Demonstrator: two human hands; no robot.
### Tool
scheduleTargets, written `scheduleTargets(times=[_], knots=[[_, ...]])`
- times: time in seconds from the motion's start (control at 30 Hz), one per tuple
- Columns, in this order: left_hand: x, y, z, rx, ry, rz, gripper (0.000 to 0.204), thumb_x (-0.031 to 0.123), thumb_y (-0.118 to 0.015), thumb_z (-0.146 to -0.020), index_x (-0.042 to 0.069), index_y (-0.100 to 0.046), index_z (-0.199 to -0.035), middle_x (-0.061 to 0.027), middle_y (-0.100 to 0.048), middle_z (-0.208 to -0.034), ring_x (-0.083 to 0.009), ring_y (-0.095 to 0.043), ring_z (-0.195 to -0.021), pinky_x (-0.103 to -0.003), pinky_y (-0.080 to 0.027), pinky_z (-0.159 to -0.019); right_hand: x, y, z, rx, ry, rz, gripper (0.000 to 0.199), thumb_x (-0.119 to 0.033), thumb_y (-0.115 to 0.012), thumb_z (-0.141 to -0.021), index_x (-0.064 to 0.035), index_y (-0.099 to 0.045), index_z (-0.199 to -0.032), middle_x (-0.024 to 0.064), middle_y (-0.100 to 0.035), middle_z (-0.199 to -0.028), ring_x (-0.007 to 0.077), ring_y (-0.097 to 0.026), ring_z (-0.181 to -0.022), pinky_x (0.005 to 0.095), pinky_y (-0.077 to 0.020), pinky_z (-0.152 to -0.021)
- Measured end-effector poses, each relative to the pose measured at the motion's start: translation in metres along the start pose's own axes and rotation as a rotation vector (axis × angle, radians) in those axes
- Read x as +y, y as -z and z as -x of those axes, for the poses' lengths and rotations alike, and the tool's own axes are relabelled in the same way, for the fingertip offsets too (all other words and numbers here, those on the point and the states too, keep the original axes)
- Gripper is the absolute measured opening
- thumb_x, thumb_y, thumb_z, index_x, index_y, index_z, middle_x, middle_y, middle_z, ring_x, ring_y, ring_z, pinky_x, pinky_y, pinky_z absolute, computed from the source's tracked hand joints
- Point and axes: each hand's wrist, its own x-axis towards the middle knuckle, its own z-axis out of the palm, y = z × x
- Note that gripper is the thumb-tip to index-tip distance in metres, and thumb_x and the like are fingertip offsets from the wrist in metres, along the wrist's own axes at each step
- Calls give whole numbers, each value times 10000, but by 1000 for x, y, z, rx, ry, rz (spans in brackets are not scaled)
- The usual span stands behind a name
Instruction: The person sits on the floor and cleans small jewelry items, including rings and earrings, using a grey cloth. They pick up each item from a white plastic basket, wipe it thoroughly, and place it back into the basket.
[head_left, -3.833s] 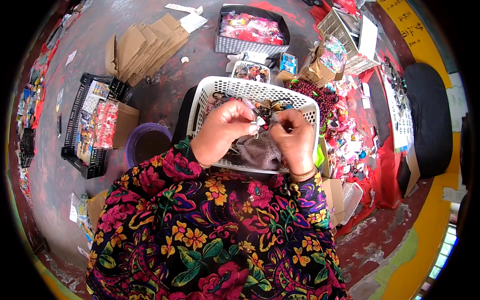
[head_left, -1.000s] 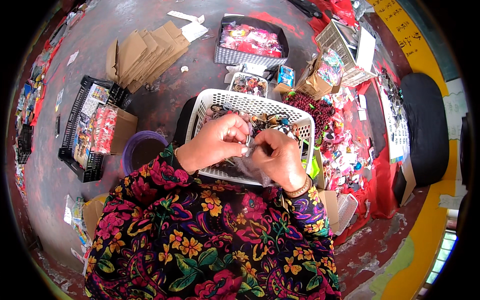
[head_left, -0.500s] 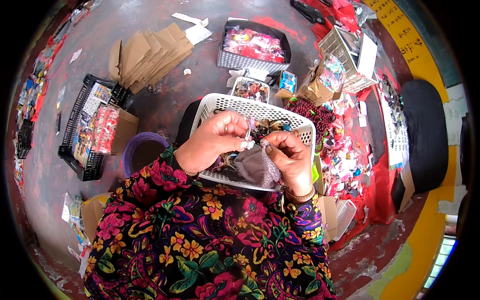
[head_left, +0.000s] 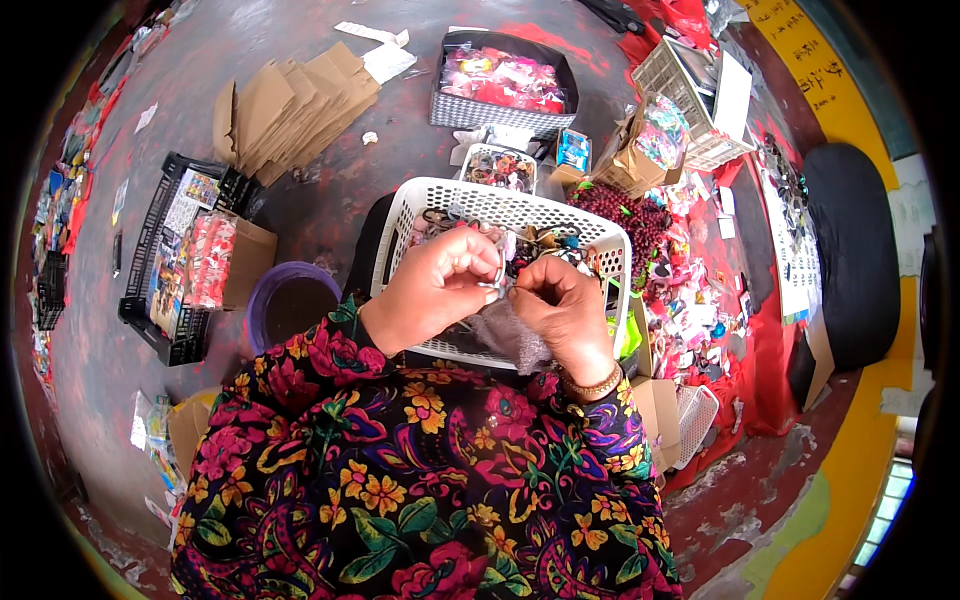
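Showing on floor (head_left: 180, 110): dark grey with red stains; cartons (head_left: 300, 110) and purple basin (head_left: 256, 305) at left, red cloth (head_left: 775, 370) under small goods at right.
Wall (head_left: 868, 460): yellow band along right side.
Basket (head_left: 470, 200): white, perforated, before wearer, holding mixed small items.
Mesh (head_left: 512, 338): grey, over basket's near side; long axis slanting from upper left to lower right, lower end toward wearer.
Pale piece (head_left: 498, 280): above basket; long axis roughly near to far, outline blurred.
Left hand (head_left: 430, 290): thumb and fingers pinching pale piece.
Right hand (head_left: 565, 315): fingertips drawn together beside mesh's upper end; cannot tell exact grip.
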Motion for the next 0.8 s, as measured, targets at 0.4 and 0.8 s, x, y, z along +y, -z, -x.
scheduleTargets(times=[0.4, 0.8], knots=[[2, 9, -5, 187, 14, 599, 169, -28, -517, -822, 29, -502, -981, -77, -573, -943, -151, -563, -845, -280, -464, -742, 6, -1, 1, 105, 164, -19, 58, 34, -599, -755, -13, -589, -787, -42, -548, -696, 28, -481, -635, 172, -407, -597], [-7, -10, -7, 188, -3, 665, 186, 0, -512, -835, 60, -515, -1011, -40, -557, -964, -134, -534, -896, -292, -428, -809, 3, -13, -2, 134, 157, -174, 63, 19, -601, -771, -26, -561, -790, -59, -534, -704, 9, -457, -641, 162, -398, -590]])
